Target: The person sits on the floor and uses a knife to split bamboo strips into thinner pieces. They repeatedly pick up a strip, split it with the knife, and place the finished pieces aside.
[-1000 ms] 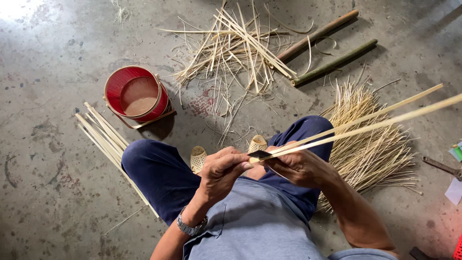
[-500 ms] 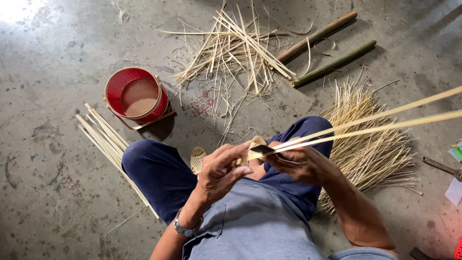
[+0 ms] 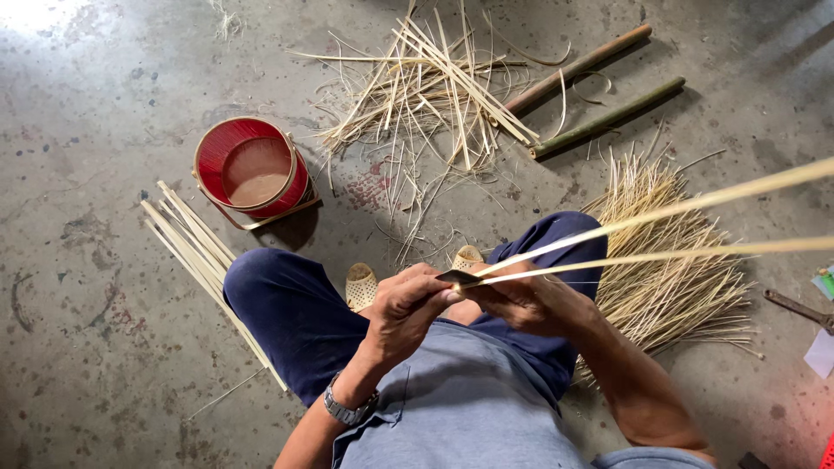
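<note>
Left hand (image 3: pixel 415 306) clenched around a small dark blade (image 3: pixel 458 277), flat tip poking out past the thumb. Right hand (image 3: pixel 530 304) pinching the near end of a long pale bamboo strip (image 3: pixel 660 233), fingers closed on it just beside the blade. Strip split lengthwise into two thin flat halves, forking from the blade tip and running out to the right edge, upper half rising, lower half almost level. Both hands low over the lap, above dark blue trousers (image 3: pixel 295 317). Metal wristwatch (image 3: pixel 346 408) on the left wrist.

Round red bucket (image 3: pixel 251 172) far left, ribbed wall, pale rim, murky liquid inside. Bundle of flat cut strips (image 3: pixel 195 247) lying just near of it, straight and even, running diagonally. Loose heap of thin shavings (image 3: pixel 434 91) far centre, tangled, straw-coloured. Two round bamboo poles far right: brown pole (image 3: pixel 578 68) and green pole (image 3: pixel 608 117), roughly parallel. Fan of fine slivers (image 3: pixel 669 278) on the right under the split strip. Two woven-pattern sandals (image 3: pixel 361 287) peeking out between the knees. Rough grey concrete floor (image 3: pixel 78 347), stained and speckled. Rusty metal tool (image 3: pixel 799 308) at right edge, kind cannot tell.
</note>
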